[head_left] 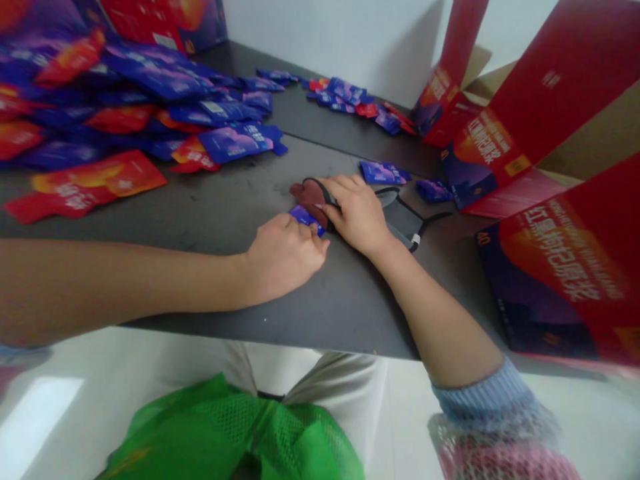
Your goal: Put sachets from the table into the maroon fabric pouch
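Observation:
My left hand [283, 257] is closed in a pinch on a small purple packet [304, 217] on the dark grey table [225, 220]. My right hand [353, 210] lies over a dark red eye mask [309, 193] with a black strap, fingers curled on it. The mask's grey part and black straps [415, 223] trail out to the right of that hand. The two hands almost touch at the packet.
A big heap of flat purple and red pouches [125, 100] covers the table's left and back. More small packets [383, 173] lie behind my right hand. Red and purple cartons [565, 267] stand open at the right. A green mesh bag [235, 433] sits in my lap.

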Available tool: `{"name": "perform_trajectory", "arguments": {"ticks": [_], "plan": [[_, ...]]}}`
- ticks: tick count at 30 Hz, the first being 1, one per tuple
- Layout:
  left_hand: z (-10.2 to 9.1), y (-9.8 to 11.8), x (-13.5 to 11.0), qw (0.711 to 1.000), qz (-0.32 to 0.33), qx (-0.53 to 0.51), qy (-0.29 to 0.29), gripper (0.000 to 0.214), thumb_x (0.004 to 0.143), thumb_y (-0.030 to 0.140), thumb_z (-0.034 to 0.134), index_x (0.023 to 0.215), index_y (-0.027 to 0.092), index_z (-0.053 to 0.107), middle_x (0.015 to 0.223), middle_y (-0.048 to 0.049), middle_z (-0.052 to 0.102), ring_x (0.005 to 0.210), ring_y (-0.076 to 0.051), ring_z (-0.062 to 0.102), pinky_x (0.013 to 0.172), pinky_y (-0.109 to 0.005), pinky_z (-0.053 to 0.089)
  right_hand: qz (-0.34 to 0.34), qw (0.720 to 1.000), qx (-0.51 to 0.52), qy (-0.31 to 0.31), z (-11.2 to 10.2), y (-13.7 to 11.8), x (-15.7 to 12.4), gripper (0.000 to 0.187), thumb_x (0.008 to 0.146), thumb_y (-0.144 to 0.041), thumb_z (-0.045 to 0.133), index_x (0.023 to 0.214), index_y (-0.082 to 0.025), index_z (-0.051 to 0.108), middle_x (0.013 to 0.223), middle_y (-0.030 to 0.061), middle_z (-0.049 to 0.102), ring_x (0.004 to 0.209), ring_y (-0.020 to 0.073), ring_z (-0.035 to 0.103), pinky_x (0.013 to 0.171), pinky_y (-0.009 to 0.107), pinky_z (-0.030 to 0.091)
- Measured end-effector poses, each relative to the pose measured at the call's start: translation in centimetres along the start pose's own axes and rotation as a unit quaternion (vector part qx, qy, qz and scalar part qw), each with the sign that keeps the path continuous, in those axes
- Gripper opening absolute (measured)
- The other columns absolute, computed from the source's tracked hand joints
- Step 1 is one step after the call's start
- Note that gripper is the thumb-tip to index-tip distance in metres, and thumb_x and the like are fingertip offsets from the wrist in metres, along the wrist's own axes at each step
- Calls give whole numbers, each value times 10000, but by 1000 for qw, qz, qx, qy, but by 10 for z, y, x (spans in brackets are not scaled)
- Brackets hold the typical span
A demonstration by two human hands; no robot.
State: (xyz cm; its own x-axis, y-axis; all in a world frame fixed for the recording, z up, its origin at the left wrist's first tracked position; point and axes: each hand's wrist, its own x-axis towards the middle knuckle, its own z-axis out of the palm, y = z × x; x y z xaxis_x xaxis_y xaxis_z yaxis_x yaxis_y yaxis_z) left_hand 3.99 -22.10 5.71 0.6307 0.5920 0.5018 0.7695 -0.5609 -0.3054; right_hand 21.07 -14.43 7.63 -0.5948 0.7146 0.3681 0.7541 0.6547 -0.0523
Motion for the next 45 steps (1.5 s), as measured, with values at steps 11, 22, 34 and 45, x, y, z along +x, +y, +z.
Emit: {"name": "perform_trajectory", "arguments": {"ticks": [11,22,34,45], "plan": [[3,5,-3,996,8,57,68,343,971,196,514,788,41,759,676,-175,727,595,-242,681,620,-352,503,-7,998,40,46,2,-4,-4,415,974,-210,475,1341,-283,656,1277,65,696,1158,279,581,998,434,446],[-4,4,-7,997,11,47,67,274,903,101,557,670,121,699,572,-97,652,537,-218,624,548,-335,427,-64,988,141,17,0,-25,-8,340,979,-254,500,1265,-297,679,1226,38,725,1161,238,619,1004,398,467],[-2,9,-5,998,12,36,56,253,824,39,596,610,139,685,528,-80,618,472,-207,585,549,-355,468,-29,991,124,42,1,-34,-11,374,917,-142,529,1202,-316,697,1152,33,742,1123,238,630,939,411,488],[3,1,-8,995,25,50,78,228,872,200,662,746,51,780,648,-191,715,582,-259,688,603,-360,511,83,986,66,129,11,15,-2,705,808,-71,486,1471,-308,518,1217,51,722,1144,278,642,990,485,503]]}}
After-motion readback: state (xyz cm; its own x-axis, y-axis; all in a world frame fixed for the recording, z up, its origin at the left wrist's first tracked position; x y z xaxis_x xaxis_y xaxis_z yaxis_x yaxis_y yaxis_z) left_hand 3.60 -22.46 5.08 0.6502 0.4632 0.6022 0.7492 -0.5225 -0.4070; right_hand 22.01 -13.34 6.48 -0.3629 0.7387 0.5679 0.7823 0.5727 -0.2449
